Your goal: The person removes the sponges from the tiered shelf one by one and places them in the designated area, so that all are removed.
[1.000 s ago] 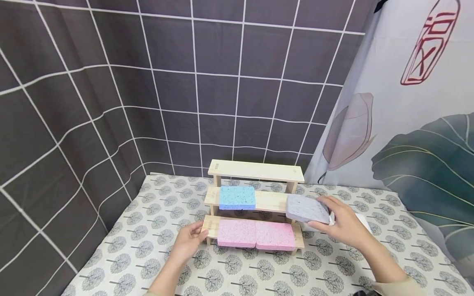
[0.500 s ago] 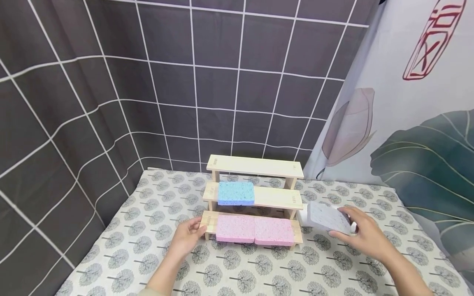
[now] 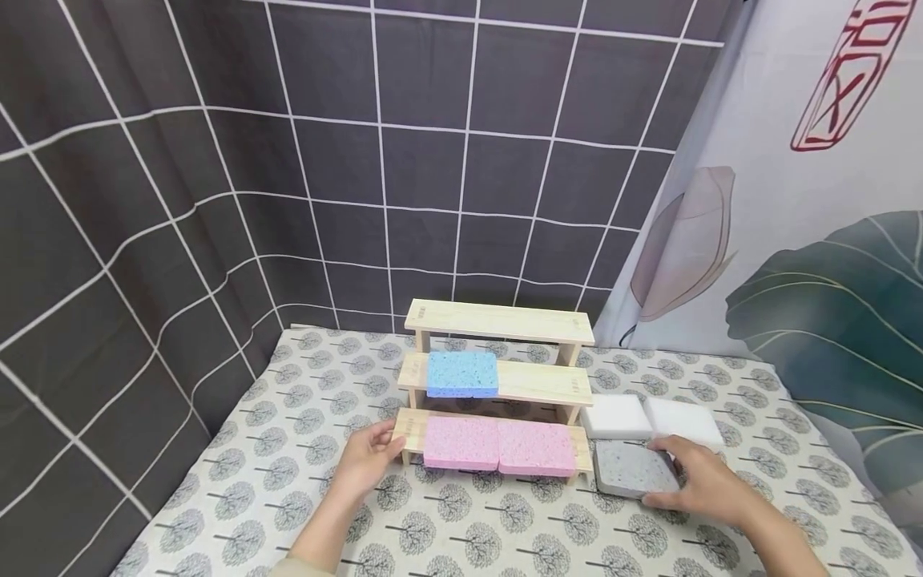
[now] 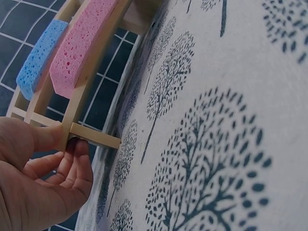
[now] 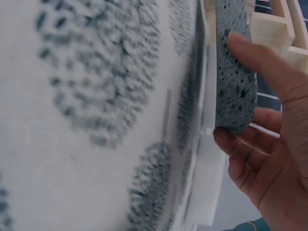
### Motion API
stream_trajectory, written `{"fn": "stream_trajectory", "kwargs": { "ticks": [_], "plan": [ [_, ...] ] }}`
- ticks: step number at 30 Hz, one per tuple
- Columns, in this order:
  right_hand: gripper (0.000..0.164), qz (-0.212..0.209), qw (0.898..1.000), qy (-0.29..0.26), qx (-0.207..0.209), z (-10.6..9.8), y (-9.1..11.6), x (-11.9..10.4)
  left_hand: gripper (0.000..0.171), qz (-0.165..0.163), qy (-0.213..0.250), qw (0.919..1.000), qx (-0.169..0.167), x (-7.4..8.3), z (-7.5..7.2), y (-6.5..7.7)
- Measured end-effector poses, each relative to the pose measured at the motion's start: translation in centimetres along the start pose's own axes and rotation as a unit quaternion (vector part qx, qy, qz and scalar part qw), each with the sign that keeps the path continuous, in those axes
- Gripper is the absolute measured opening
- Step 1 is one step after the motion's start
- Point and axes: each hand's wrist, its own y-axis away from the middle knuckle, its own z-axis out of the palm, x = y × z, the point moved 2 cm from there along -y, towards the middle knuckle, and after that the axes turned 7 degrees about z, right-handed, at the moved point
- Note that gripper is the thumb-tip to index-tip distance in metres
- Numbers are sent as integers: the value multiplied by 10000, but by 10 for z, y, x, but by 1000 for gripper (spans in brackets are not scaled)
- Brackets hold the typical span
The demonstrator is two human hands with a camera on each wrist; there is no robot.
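A three-step wooden display stand (image 3: 499,320) rests on the patterned cloth. My left hand (image 3: 368,457) pinches the left end of its lowest step; in the left wrist view the thumb lies on top, with curled fingers (image 4: 79,168) beneath. Two pink sponges (image 3: 461,442) lie side by side on that step, and a blue sponge (image 3: 462,373) sits on the left of the middle step. Right of the stand, my right hand (image 3: 703,485) holds a grey sponge (image 3: 634,467) between thumb and fingers, flat and low at the cloth. Whether its underside touches the cloth I cannot tell.
Two white blocks (image 3: 616,417) lie on the cloth just behind the grey sponge, right of the stand. A dark gridded curtain (image 3: 433,176) hangs behind and to the left. A pale printed curtain (image 3: 779,192) hangs at the right.
My right hand has carried the grey sponge from the right of the middle step rightward and down to the table. The white blocks show fully now. My left hand keeps its hold.
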Motion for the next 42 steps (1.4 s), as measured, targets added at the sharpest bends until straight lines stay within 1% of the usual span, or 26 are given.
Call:
{"fn": "stream_trajectory", "kwargs": {
  "ticks": [4, 6, 9, 12, 15, 17, 19, 21, 23, 26, 30, 36, 39, 42],
  "plan": [
    [92, 199, 9995, -111, -226, 6, 2, 1, 46, -15, 49, 10000, -15, 0, 1, 0],
    [94, 211, 9992, -112, -333, 7, 2, 2, 46, -19, 94, 10000, -17, 0, 1, 0],
    [96, 263, 9990, -61, -346, 7, 2, 2, 47, -14, 115, 9999, -2, 0, 1, 0],
    [92, 286, 9996, 60, -62, 4, 1, 1, 47, -9, 82, 10000, 7, 0, 0, 0],
    [78, 296, 9987, 184, 379, -3, -3, -3, 47, -30, 19, 10000, 23, -1, 0, 0],
    [67, 286, 9973, 170, 652, -8, -8, -8, 47, -39, 4, 10000, 24, -1, 0, 0],
    [61, 276, 9956, 136, 884, -13, -12, -14, 47, -45, 5, 10000, 29, -1, 0, 0],
    [55, 130, 9931, 28, 1162, -17, -16, -22, 47, -34, -13, 10000, 27, -2, 0, 0],
    [48, -105, 9896, -135, 1431, -20, -19, -31, 47, -35, -19, 10000, 38, -2, 1, 0],
    [42, -523, 9839, -405, 1661, -23, -25, -46, 47, -31, -43, 10000, 62, -3, 1, -1],
    [46, -810, 9815, -678, 1596, -25, -34, -68, 47, -40, -58, 9999, 78, -3, 0, 0],
    [54, -1173, 9780, -786, 1538, -25, -49, -100, 47, 3, 15, 10000, 62, -3, 0, 0],
    [56, -1352, 9756, -837, 1515, -23, -56, -111, 47, 57, 27, 10000, 46, -3, 0, 0],
    [57, -1426, 9752, -857, 1460, -20, -62, -120, 48, 74, -14, 10000, 47, -3, 0, 0]
  ]
}}
